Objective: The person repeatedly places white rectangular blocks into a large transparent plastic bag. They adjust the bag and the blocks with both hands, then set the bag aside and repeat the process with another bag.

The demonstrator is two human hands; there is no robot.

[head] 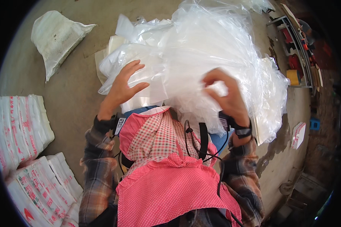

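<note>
A large heap of clear plastic film (204, 48) lies before me, with pale flat sheets (113, 44) showing under its left edge. My left hand (128, 82) is over the left part of the film, thumb and fingers apart, with nothing seen between them. My right hand (226, 90), blurred, is over the film's right part with its fingers curled towards the thumb. Whether it pinches a thin piece of film cannot be told. The near edge of the film reaches my lap, by a pink checked apron (156, 130).
Printed white packs (20, 127) are stacked at the left, more (42, 190) below them. A white sack (59, 37) lies on the floor at the upper left. At the right are a metal rack (298, 51), a blue stool (314, 124) and a small white pack (298, 135). Black cables hang over my apron.
</note>
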